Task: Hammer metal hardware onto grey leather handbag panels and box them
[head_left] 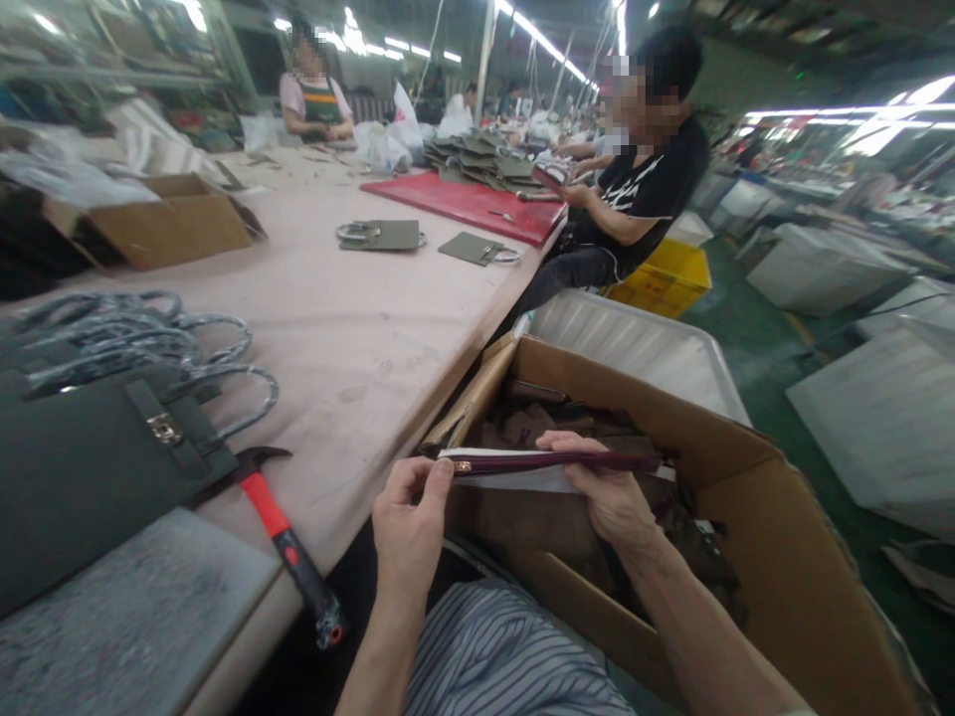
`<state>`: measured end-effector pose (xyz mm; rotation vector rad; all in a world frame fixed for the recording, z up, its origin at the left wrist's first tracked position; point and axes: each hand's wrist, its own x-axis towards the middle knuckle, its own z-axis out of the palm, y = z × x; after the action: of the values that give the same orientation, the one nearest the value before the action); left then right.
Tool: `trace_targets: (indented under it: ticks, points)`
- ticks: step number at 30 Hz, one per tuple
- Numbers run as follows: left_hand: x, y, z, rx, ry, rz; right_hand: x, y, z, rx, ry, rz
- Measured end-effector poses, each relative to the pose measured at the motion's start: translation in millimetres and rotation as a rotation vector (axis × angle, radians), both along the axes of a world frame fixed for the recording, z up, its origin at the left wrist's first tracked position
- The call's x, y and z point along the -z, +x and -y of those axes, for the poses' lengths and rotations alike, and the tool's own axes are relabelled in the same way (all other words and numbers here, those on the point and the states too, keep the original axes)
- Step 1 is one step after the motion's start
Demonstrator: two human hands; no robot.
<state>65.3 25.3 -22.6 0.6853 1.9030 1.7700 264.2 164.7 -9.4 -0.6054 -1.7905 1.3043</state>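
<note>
Striped cloth (pixel 507 651) covers my lap, closest of all, and just above it both my hands hold a dark purple zipper strip (pixel 514 462) with pale fabric along it. With my left hand (pixel 409 512) I pinch one end between thumb and forefinger, right beside the gold zip pull (pixel 463 466); the other fingers curl in. My right hand (pixel 616 497) grips the strip farther along, thumb on the near side, fingers behind it and partly hidden, so I cannot tell how tightly they press together. The strip hangs level over the open cardboard box (pixel 791 537), above the brown pieces (pixel 671 537) heaped inside.

To my left, a hammer (pixel 287 547) lies across the table's (pixel 358 378) near edge, its handle poking out past it. At the near left corner sits a grey slab (pixel 134 626), and just beyond it a dark green bag (pixel 104 467) with a gold clasp and plastic-wrapped handles. Two smaller bags (pixel 392 236) lie toward the far right edge, short of a red board (pixel 440 199) bearing stacked green pieces (pixel 477 157). Past that edge, a co-worker in black (pixel 649 169) sits holding something small.
</note>
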Motion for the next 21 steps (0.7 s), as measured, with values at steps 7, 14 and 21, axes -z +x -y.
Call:
trace_targets:
  ticks: [7,14,21]
  points:
    - [5.5,-0.6,7.6,-0.001,-0.055,0.105,-7.6,-9.1,11.3,0.259,0.309,0.462]
    - [7.7,3.1,11.2,-0.03,-0.027,0.097,-15.2,-13.7,22.9,0.366,0.235,0.815]
    - [21.2,1.1,12.7,-0.104,0.08,0.28,-21.5,-14.1,24.2,0.15,-0.093,0.641]
